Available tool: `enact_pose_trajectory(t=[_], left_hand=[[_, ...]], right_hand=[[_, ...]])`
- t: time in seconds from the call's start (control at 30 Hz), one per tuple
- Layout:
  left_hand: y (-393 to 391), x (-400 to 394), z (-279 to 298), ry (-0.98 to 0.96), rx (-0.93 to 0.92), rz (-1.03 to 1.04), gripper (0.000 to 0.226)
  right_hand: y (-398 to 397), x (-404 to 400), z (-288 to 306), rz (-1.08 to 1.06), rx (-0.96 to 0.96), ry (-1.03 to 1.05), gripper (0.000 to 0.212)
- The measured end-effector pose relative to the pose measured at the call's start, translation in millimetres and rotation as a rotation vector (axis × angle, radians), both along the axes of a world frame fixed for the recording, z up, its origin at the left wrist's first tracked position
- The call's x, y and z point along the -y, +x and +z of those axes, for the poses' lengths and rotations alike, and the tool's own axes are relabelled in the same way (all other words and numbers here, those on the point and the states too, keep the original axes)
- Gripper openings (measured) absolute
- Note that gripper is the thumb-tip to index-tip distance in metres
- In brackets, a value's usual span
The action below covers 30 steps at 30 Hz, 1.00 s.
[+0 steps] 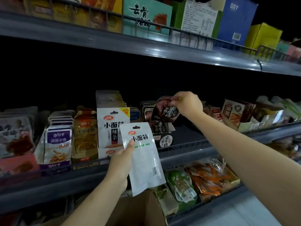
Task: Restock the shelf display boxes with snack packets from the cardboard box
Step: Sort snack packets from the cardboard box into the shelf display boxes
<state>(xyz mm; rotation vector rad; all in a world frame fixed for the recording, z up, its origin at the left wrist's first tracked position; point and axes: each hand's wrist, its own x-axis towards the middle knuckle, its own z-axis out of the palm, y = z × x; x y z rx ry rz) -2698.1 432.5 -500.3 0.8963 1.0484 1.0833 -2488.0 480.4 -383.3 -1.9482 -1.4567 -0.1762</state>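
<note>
1. My left hand [119, 162] holds a white snack packet [143, 159] upright in front of the middle shelf [187, 150]; the thumb lies across the packet's printed face and the other fingers are curled behind it, so this grip is pinching the packet.
2. The white packet shows its back, with a barcode low on its right side and a hang hole at the top. It partly covers a white display box [112, 128] holding packets of the same brand, standing just behind it on the shelf.
3. My right hand [187, 104] reaches further in and to the right, its fingers bunched on the top edge of a dark snack packet [166, 110]. That grip is pinching the dark packet, which hangs tilted above a dark display box [162, 135].
4. The dark display box sits on the same shelf, right of the white one, with some packets of the same dark kind standing in it.
5. Left of the white display box stand rows of gold packets [84, 136] and purple-and-white packets [58, 144], behind the shelf's wire front rail.
6. The cardboard box [138, 212] is at the bottom of the view, below my left hand, its flap open; I cannot tell what is inside.
7. The lower shelf carries clear bags of green [180, 183] and orange snacks [210, 178].
8. The upper shelf [146, 48] holds tall cartons, teal, white, blue and yellow.
</note>
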Motion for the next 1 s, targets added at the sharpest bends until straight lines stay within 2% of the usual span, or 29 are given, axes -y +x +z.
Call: enact_pose_trajectory(t=[0.13,0.2,0.33,0.57,0.63,0.8,1.0], left_hand=[[-1.0,-10.8,-5.7,0.01,0.015,-0.009,0.024],[-2.7,-16.2,-9.3,0.009,0.017,-0.015,0.025],[-6.4,-25.4,-14.2,0.007,0.03,-0.013,0.024],[-7.8,-16.8,-9.8,0.02,0.065,-0.05,0.02],[-10.9,-11.0,-6.1,0.028,0.056,-0.043,0.02],[-28.1,12.0,3.9,0.041,0.034,-0.021,0.022],[-56.1,48.1,10.2,0.025,0.01,0.019,0.022]], right_hand=[[-4.2,-30.0,-1.7,0.103,0.144,-0.392,0.035],[-4.9,-42.4,-13.0,0.12,0.131,-0.434,0.036],[0.2,-58.9,-43.9,0.133,-0.012,-0.25,0.03],[9.7,-45.9,-72.1,0.229,-0.22,-0.05,0.05],[5.7,-29.2,-71.9,0.225,-0.263,0.01,0.05],[-30.1,28.6,-73.5,0.286,-0.605,0.021,0.021],[-90.8,102.1,-83.3,0.468,-1.057,-0.09,0.014]])
